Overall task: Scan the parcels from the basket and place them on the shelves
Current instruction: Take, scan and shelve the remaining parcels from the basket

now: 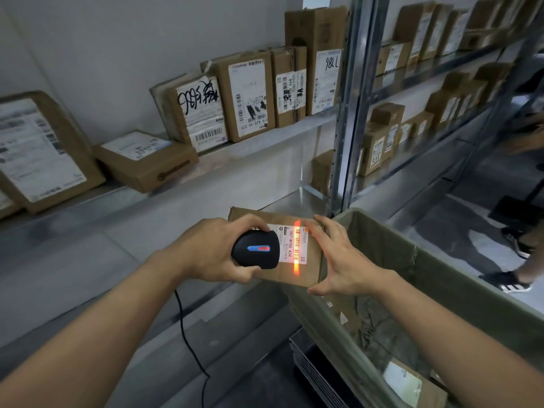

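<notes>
My left hand (210, 251) grips a black corded scanner (255, 250) and points it at a brown cardboard parcel (306, 270). My right hand (338, 260) holds that parcel by its right side, thumb under the near edge and fingers over the far edge. An orange scan line glows across the barcode on the parcel's white label (295, 245). The parcel hangs in the air just left of the green basket (459, 290), in front of the lower shelf.
The basket at lower right holds another labelled parcel (412, 384). The upper shelf (265, 142) carries several labelled boxes, upright and flat. A second rack at the right holds more parcels. A person's feet (512, 284) stand at the far right. The scanner cable (188, 343) hangs down.
</notes>
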`<action>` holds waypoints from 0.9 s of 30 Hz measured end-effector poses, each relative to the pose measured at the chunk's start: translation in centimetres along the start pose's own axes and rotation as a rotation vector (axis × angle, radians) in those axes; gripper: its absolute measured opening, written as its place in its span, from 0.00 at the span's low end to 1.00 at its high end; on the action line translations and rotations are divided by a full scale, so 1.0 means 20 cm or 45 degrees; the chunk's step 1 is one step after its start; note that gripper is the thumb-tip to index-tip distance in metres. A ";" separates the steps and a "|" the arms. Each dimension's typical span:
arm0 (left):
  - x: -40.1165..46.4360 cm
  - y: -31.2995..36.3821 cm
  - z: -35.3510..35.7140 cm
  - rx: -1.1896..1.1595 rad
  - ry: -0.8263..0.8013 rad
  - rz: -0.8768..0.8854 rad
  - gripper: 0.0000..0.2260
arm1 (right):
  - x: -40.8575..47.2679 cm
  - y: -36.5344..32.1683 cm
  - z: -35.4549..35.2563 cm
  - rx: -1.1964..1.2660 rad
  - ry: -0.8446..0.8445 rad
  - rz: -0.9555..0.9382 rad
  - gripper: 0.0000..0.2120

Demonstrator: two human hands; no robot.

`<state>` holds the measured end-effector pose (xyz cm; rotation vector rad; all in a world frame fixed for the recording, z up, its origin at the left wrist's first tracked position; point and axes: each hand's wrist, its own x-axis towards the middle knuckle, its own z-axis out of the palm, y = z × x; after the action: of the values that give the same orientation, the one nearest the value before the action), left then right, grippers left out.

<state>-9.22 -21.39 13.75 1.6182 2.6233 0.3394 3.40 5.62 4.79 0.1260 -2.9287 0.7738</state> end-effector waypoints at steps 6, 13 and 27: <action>-0.14 0.04 0.03 0.018 -0.020 -0.114 0.31 | 0.02 -0.03 0.08 0.034 -0.072 -0.083 0.63; -0.38 0.05 0.01 0.074 -0.029 -0.243 0.30 | 0.07 -0.15 0.23 0.075 -0.142 -0.183 0.65; -1.16 -0.03 -0.10 0.021 0.099 -0.483 0.32 | 0.13 -0.69 0.44 0.054 -0.210 -0.412 0.66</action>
<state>0.54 -42.54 13.81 1.0925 2.9149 0.3654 1.55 -10.87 4.32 0.6792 -2.9281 0.8048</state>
